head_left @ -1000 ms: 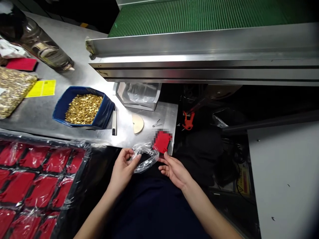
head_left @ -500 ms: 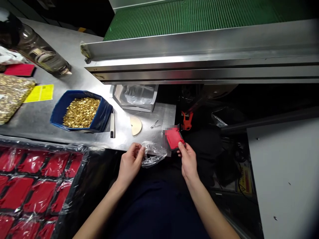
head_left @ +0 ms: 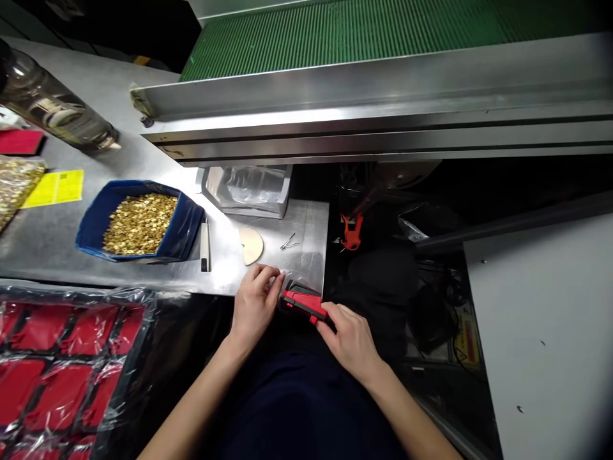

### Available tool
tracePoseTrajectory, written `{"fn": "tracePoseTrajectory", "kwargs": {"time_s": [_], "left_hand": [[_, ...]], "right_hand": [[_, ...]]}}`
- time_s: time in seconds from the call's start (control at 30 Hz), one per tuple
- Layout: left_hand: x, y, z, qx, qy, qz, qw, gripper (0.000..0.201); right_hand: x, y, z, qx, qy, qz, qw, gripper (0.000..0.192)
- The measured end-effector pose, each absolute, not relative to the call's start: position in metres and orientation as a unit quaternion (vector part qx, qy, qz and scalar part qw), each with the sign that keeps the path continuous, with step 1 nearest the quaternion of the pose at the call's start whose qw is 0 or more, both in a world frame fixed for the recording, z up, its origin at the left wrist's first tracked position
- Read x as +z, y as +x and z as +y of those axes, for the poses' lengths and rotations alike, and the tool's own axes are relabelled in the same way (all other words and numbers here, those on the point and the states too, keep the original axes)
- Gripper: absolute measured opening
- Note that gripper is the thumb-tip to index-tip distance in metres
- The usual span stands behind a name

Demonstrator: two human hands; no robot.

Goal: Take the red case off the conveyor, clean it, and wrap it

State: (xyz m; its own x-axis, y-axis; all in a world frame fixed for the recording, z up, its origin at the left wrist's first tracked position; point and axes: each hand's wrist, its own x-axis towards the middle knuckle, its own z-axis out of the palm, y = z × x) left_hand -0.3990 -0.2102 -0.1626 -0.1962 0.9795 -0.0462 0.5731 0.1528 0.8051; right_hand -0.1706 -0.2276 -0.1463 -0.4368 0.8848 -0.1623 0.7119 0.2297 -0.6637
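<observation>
At the worktop's [head_left: 143, 268] near right corner, the right hand [head_left: 352, 338] is now pinching the red case [head_left: 304, 305] flat, lowered from where it was raised, while the left hand [head_left: 256, 306] is gripping the clear bag [head_left: 297, 285] at its end.

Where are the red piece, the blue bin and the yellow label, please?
Red piece [head_left: 303, 305], head view, middle of its top edge.
Blue bin [head_left: 184, 225], head view, right wall.
Yellow label [head_left: 53, 188], head view, centre of the sheet.
</observation>
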Motion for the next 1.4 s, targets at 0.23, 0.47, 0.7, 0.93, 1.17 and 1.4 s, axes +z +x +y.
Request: {"fn": "tracePoseTrajectory", "kwargs": {"time_s": [0.23,0.47,0.7,0.93,1.17,1.4], "left_hand": [[-0.140,-0.386,-0.225,0.305,0.722,0.602,0.154,0.008],[-0.140,-0.383,-0.228,0.282,0.597,0.662,0.355,0.013],[-0.141,-0.377,-0.229,0.323,0.583,0.675,0.318,0.006],[-0.133,-0.352,-0.237,0.330,0.689,0.601,0.235,0.014],[-0.130,-0.348,-0.235,0.285,0.668,0.637,0.259,0.017],[-0.132,-0.351,-0.229,0.343,0.579,0.650,0.353,0.013]], "right_hand": [[-0.132,-0.174,-0.221,0.387,-0.593,-0.696,0.122,0.014],[-0.134,-0.173,-0.220,0.431,-0.644,-0.609,0.166,0.021],[-0.128,-0.178,-0.221,0.420,-0.630,-0.633,0.160,0.019],[-0.118,-0.180,-0.221,0.512,-0.582,-0.585,0.237,0.018],[-0.128,-0.178,-0.219,0.601,-0.584,-0.420,0.349,0.029],[-0.127,-0.178,-0.223,0.569,-0.589,-0.485,0.307,0.023]]}}
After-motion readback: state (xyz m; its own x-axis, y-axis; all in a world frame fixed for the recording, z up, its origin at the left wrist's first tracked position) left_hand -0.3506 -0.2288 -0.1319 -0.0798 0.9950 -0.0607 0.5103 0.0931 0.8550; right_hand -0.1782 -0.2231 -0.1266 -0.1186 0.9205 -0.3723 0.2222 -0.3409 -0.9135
